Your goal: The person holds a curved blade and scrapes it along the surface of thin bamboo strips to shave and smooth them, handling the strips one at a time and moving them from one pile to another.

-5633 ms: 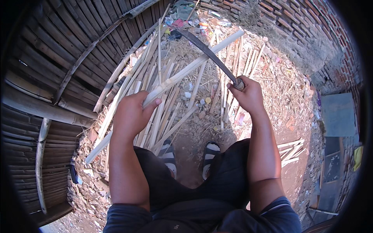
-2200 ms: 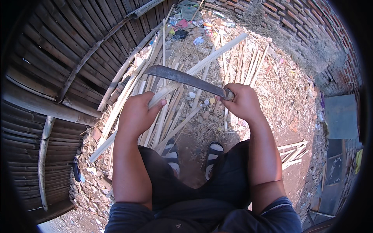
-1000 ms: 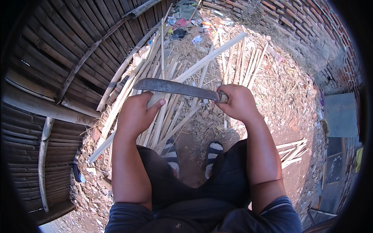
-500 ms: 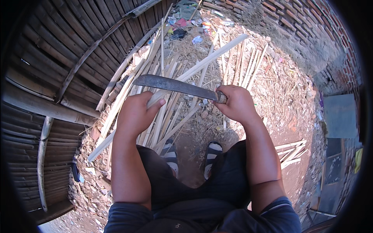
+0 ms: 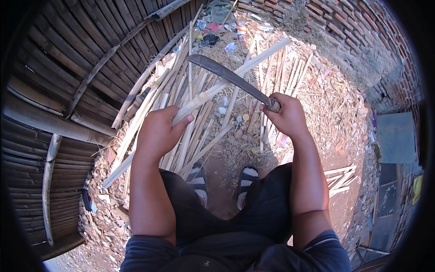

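A long pale bamboo strip (image 5: 208, 94) slants from the lower left up to the far right, and my left hand (image 5: 158, 131) is closed round it near its middle. My right hand (image 5: 288, 117) grips the wooden handle of a machete (image 5: 231, 78). Its dark curved blade reaches up and left, lying across the strip in the view, beyond my left hand. Whether the blade touches the strip I cannot tell. Below, many more bamboo strips (image 5: 195, 136) lie in a loose heap on the ground.
A slatted bamboo wall (image 5: 68, 81) rises on the left, a brick wall (image 5: 362, 41) at the far right. More strips (image 5: 340, 178) lie on the ground by my right forearm. Coloured litter (image 5: 217, 29) and wood shavings are strewn at the back. My sandalled feet (image 5: 199, 181) stand below.
The machete has shifted up and right along the bamboo strip, its blade now more steeply tilted. My right hand has moved slightly right; the left hand has stayed put on the strip.
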The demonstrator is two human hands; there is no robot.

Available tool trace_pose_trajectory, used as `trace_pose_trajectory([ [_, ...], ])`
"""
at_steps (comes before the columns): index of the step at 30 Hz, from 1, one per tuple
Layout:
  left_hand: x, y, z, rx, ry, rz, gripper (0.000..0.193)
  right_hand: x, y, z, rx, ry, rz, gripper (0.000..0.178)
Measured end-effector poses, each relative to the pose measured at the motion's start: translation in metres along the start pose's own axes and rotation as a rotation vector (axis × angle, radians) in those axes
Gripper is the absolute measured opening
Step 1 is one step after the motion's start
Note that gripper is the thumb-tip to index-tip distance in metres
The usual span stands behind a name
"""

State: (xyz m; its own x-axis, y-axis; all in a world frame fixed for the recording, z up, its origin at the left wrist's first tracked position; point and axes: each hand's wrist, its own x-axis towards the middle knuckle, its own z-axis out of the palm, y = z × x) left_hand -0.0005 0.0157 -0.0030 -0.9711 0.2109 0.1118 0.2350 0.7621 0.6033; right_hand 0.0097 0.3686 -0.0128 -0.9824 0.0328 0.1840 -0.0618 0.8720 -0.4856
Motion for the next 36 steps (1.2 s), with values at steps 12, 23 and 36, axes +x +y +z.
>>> trace_pose_trajectory([
  [12, 0.0, -0.003, -0.005, 0.032, -0.04, -0.049, 0.045, 0.005, 0.013, 0.0, 0.046, 0.092, 0.032, 0.027],
  [23, -0.001, -0.006, 0.001, 0.06, -0.012, 0.017, 0.045, -0.006, -0.034, 0.01, -0.099, -0.172, -0.169, 0.031],
  [36, 0.0, 0.001, -0.004, 0.061, -0.08, -0.074, 0.043, 0.003, 0.0, 0.003, 0.005, -0.049, 0.072, 0.033],
])
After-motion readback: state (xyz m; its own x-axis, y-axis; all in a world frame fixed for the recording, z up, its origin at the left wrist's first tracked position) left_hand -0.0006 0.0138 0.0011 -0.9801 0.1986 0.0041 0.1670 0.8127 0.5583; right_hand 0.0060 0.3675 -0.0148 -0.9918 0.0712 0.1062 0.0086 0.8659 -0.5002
